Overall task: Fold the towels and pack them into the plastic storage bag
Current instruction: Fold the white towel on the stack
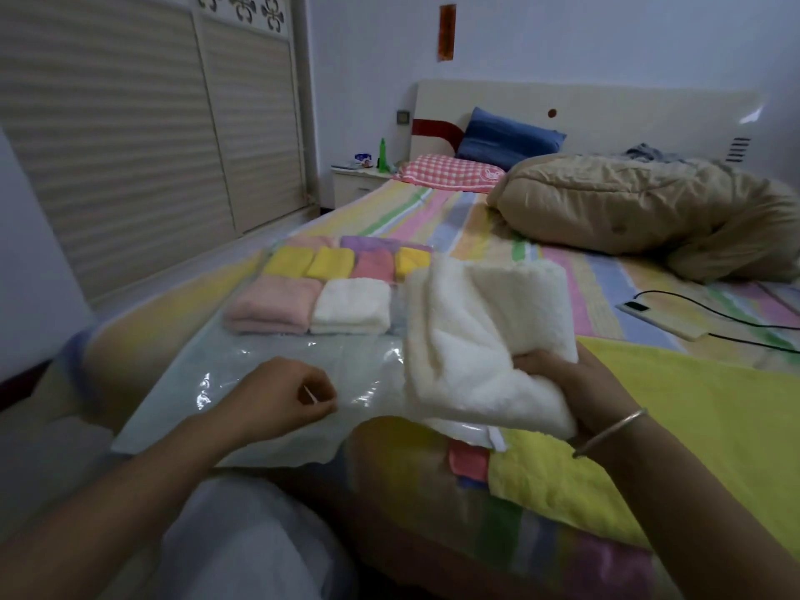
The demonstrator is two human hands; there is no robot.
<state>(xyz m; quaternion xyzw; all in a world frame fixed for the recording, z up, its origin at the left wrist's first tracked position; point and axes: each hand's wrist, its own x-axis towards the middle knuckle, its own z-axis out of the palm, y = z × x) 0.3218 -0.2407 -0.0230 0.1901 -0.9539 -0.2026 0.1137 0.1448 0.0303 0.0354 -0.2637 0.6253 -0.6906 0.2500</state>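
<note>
the white towel [485, 339] is thick, fluffy cloth, matt and deep-piled. the plastic storage bag [268, 374] is clear film, glossy and creased, with bright glints. the folded towels [272, 305] inside it look soft and matt. the yellow towel [692, 426] is nubbly cloth. the bangle [610, 430] is smooth, shiny metal. the quilt [627, 205] is crumpled tan cloth, and the headboard [606, 110] is glossy.

Held towel [476, 335] white; bedsheet [467, 218] pastel-striped; pillow [450, 171] red-white checked; spread towel [701, 426] yellow.

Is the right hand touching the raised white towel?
Touching. The head view shows the right hand gripping the raised white towel, with thumb and fingers curled round its near edge.
</note>
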